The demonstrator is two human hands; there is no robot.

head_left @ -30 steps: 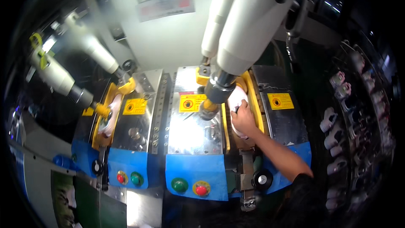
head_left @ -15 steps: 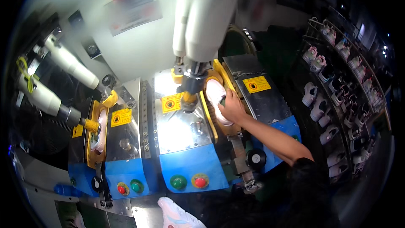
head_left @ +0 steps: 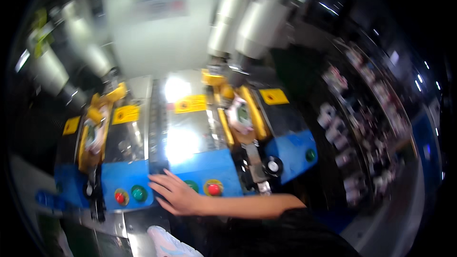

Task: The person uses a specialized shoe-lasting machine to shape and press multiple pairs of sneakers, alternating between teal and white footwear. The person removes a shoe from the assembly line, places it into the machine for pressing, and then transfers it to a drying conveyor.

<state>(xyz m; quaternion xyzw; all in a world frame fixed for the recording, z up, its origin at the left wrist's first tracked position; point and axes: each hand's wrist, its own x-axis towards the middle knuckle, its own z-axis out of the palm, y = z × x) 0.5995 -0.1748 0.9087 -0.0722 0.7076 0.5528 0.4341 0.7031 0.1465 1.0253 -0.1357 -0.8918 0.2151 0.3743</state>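
My right hand [head_left: 177,194] reaches leftward across the front of the blue control panels, fingers spread and nothing in it. Beside its knuckles a green button [head_left: 192,185] is partly covered, with a red button [head_left: 214,189] behind the wrist. Whether the fingers touch the panel is unclear. In the right-hand press a pink and white shoe [head_left: 239,115] sits between yellow side pads [head_left: 257,116], with the press head down at its far end. Another pale shoe [head_left: 95,135] sits in the left-hand press. My left hand is out of view.
White press cylinders [head_left: 259,28] rise above the machine. A rack of shoes [head_left: 371,95] stands to the right. Nearest me lies a white and pink shoe [head_left: 169,243]. Further left on the panel are another red button [head_left: 120,197] and green button [head_left: 139,193].
My right hand has left the shoe in the right-hand press and swung left to the panel front. That press head now sits over the shoe. The view has shifted and blurred.
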